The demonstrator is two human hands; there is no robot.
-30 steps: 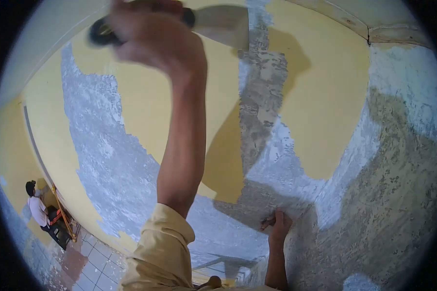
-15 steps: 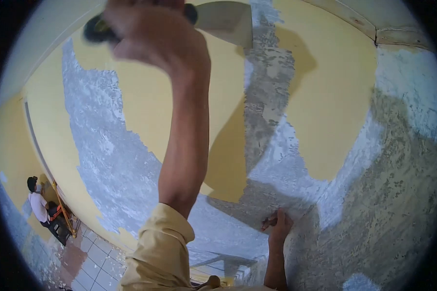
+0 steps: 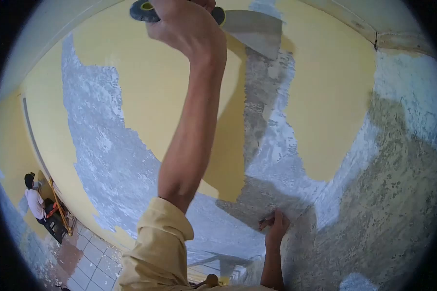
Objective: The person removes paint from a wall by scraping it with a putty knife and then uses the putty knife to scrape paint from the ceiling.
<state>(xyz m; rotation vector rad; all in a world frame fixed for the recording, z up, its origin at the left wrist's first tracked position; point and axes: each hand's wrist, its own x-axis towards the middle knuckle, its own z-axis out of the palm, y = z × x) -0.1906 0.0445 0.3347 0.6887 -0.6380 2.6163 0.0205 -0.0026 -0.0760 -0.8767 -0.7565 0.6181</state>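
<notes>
High on the wall, my left hand (image 3: pixel 184 24) is closed around the black-and-yellow handle of a wide putty knife (image 3: pixel 257 30). Its grey metal blade points right and lies over the border between yellow paint (image 3: pixel 267 12) and the bare grey strip (image 3: pixel 264 87). Whether the whole blade edge touches the wall cannot be seen. Lower down, my right hand (image 3: pixel 277 224) is against the grey wall near the corner, fingers curled. Something small and dark shows at its fingertips, too small to make out.
Yellow paint (image 3: pixel 325 97) borders large scraped grey areas (image 3: pixel 107 140). A rough grey wall (image 3: pixel 374 213) meets it at the right. At far left, another person (image 3: pixel 36 201) is beside a wooden ladder-like frame (image 3: pixel 58 206) on the tiled floor (image 3: pixel 90 257).
My left hand and the putty knife have moved right, the blade sliding across the top of the grey strip and slightly down. My right hand has barely shifted.
</notes>
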